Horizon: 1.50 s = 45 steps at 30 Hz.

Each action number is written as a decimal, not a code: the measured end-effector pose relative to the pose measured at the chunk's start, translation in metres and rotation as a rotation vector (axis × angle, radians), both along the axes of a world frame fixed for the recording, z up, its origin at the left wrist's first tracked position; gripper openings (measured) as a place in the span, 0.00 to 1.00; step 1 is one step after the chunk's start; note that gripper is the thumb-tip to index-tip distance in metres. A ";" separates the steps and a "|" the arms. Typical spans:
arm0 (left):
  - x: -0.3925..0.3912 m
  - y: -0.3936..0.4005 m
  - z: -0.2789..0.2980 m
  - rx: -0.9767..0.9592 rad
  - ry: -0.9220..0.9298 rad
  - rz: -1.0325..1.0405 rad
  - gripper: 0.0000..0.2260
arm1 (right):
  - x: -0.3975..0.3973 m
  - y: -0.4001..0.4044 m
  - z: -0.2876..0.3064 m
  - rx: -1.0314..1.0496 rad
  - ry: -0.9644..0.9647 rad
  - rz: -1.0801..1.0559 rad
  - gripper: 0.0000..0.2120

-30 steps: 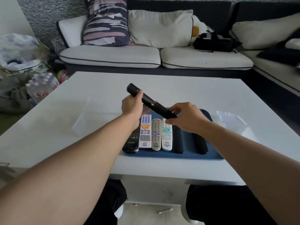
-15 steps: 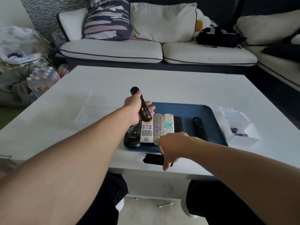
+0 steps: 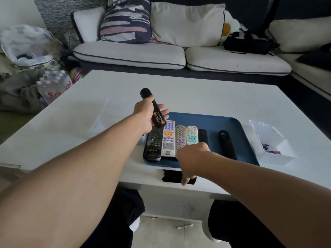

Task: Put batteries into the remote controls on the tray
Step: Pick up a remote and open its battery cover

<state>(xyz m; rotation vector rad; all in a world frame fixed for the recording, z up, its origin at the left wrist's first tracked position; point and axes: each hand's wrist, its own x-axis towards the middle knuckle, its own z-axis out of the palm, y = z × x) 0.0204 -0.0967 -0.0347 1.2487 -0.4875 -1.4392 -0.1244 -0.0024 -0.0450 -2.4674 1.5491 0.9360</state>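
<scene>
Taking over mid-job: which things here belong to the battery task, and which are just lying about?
Job: black remote with its battery bay open, held by the left hand; its cover under the right hand; tray of remotes; battery box.

Lying about: sofa cushions, black bag, bottle pack.

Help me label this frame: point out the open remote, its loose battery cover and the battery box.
open remote (image 3: 157,117), head view, on its exposed battery bay.
battery cover (image 3: 172,177), head view, on its left part.
battery box (image 3: 279,159), head view, on its front wall.

Black remote (image 3: 155,111) held tilted, batteries (image 3: 158,119) seemingly seated in open back, six remotes (image 3: 180,138) on blue tray (image 3: 240,133)
</scene>
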 end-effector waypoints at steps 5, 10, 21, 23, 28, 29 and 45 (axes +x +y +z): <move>0.031 0.004 0.007 -0.029 0.007 0.172 0.10 | 0.016 -0.023 0.012 -0.230 -0.309 -0.053 0.10; 0.070 0.009 -0.002 -0.002 -0.112 0.335 0.12 | 0.039 -0.052 0.009 -0.278 -0.578 -0.096 0.13; 0.108 0.014 -0.028 0.105 -0.390 0.394 0.11 | 0.091 -0.090 -0.007 -0.136 -0.576 0.095 0.11; 0.112 0.015 -0.034 0.115 -0.385 0.404 0.10 | 0.098 -0.094 -0.008 -0.102 -0.555 0.121 0.14; 0.118 0.013 -0.035 0.125 -0.343 0.451 0.10 | 0.118 -0.103 -0.003 -0.103 -0.441 0.201 0.19; 0.119 0.014 -0.034 0.131 -0.340 0.451 0.11 | 0.123 -0.105 -0.005 -0.093 -0.409 0.204 0.18; 0.134 0.019 -0.043 0.103 -0.141 0.391 0.10 | 0.146 -0.130 -0.025 -0.044 -0.329 0.288 0.09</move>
